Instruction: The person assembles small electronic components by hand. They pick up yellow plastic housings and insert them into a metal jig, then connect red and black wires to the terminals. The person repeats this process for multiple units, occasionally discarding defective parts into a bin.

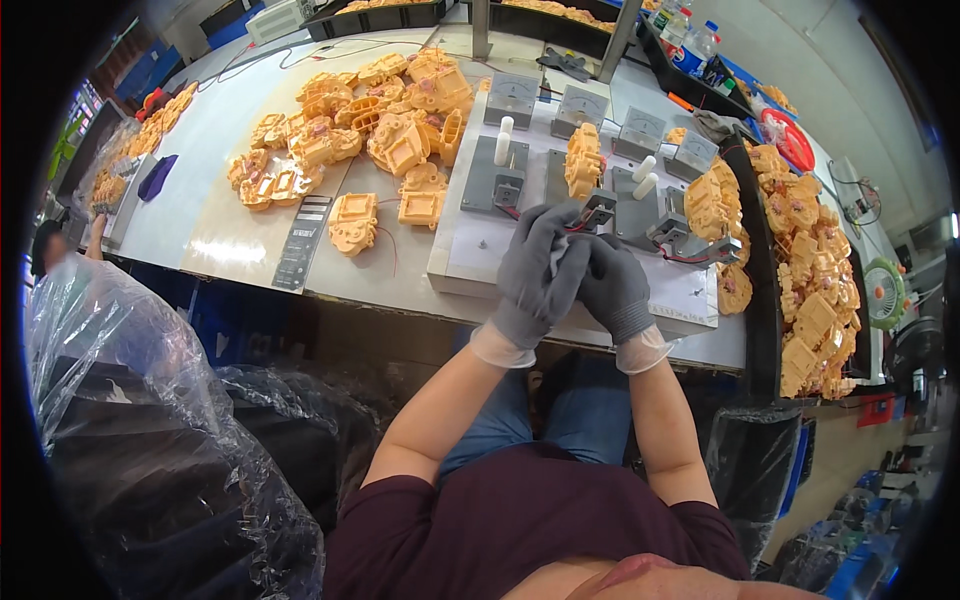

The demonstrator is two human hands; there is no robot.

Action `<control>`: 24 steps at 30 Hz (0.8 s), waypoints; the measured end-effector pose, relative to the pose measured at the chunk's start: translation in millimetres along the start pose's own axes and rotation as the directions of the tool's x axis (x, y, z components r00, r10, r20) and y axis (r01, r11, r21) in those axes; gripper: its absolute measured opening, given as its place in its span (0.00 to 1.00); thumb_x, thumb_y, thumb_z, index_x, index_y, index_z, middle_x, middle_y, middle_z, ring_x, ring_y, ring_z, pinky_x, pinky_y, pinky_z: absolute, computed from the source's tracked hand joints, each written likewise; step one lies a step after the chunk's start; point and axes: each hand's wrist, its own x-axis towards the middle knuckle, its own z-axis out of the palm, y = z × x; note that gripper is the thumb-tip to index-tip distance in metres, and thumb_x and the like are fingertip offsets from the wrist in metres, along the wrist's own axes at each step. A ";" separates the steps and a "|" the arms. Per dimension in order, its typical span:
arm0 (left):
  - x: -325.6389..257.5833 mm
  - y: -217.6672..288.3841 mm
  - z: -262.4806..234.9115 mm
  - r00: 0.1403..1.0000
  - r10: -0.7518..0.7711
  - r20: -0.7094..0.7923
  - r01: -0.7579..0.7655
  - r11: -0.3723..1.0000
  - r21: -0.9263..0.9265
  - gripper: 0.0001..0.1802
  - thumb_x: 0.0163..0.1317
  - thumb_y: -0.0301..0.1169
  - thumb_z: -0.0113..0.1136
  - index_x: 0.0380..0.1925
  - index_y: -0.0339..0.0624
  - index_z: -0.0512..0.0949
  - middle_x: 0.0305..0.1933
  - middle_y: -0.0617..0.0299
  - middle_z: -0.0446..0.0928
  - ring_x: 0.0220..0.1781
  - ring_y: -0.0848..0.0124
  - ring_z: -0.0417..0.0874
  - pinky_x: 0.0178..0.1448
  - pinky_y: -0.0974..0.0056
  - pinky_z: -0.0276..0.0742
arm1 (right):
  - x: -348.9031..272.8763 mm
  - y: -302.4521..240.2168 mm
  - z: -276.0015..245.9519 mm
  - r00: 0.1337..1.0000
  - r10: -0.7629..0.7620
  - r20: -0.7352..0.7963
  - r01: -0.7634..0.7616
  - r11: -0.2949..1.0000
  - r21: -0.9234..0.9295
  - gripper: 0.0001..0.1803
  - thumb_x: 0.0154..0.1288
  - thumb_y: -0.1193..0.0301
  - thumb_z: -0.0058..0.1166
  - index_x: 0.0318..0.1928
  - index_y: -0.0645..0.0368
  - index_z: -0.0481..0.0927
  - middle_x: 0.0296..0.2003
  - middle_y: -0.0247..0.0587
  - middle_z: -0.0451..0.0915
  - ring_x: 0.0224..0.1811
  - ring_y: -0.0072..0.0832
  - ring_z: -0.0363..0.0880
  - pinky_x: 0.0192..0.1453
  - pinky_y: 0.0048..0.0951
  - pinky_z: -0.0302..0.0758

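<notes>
The left hand (540,265) and the right hand (613,285) both wear gray gloves, and they come together over the front of a big white box (470,250) on the bench (225,225). The fingers of both hands are bent. I cannot tell if either grip is pinching something, because the gloves hide what is between them.

Just past the fingertips is a yellow part (583,160), standing up on the box. A small dark block (599,208) sits next to it, right by the fingers. I cannot tell if the gloves touch them.

Another yellow piece (712,203) stands on the right side of the box, near some red wires (687,259). Four dials, such as the gray dial (511,100) at the left end, line the back. White pegs (503,142) stick up too.

To the left lies a big heap of yellow pieces (330,135). To the right, a long black tray (764,310) holds lots more.
</notes>
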 end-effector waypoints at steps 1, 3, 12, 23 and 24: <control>5.1 -1.8 3.7 1.000 0.026 -0.003 -0.026 1.000 0.007 0.15 0.59 0.27 0.56 0.47 0.37 0.73 0.44 0.54 0.74 0.39 0.66 0.78 0.42 0.66 0.74 | 1.0 1.5 0.5 1.000 0.002 0.006 -0.002 1.000 -0.013 0.17 0.53 0.63 0.61 0.44 0.52 0.79 0.35 0.44 0.79 0.37 0.42 0.80 0.39 0.39 0.75; 12.5 -4.2 10.0 0.997 0.074 -0.010 -0.074 0.997 0.032 0.16 0.60 0.26 0.53 0.49 0.35 0.73 0.44 0.54 0.73 0.44 0.70 0.75 0.49 0.69 0.70 | 3.3 4.9 0.4 1.000 0.003 0.024 -0.002 0.999 -0.032 0.15 0.55 0.65 0.59 0.44 0.53 0.79 0.32 0.45 0.79 0.35 0.42 0.80 0.38 0.38 0.74; 13.0 -20.0 9.4 0.810 -0.375 0.452 0.565 0.706 -0.427 0.18 0.62 0.30 0.52 0.51 0.33 0.74 0.42 0.61 0.77 0.42 0.74 0.75 0.48 0.70 0.71 | 55.2 -14.8 -59.5 0.956 -0.100 -0.275 0.108 0.994 0.015 0.10 0.62 0.72 0.53 0.42 0.62 0.80 0.26 0.42 0.81 0.27 0.30 0.80 0.33 0.28 0.75; 14.0 -22.2 8.5 0.766 -0.377 0.520 0.616 0.660 -0.429 0.24 0.49 0.25 0.51 0.49 0.29 0.73 0.39 0.59 0.75 0.41 0.70 0.74 0.49 0.68 0.69 | 109.8 -54.8 -91.8 0.990 0.084 -0.109 -0.087 0.996 -0.026 0.37 0.54 0.57 0.52 0.66 0.46 0.60 0.40 0.61 0.78 0.43 0.52 0.78 0.47 0.44 0.74; 13.6 -22.0 6.7 0.775 -0.368 0.514 0.609 0.650 -0.454 0.24 0.48 0.25 0.51 0.49 0.29 0.73 0.39 0.59 0.75 0.40 0.70 0.74 0.48 0.68 0.69 | 108.5 -56.4 -103.8 0.976 0.010 -0.218 -0.013 1.000 -0.013 0.39 0.54 0.58 0.53 0.67 0.47 0.57 0.41 0.61 0.78 0.43 0.53 0.78 0.48 0.44 0.74</control>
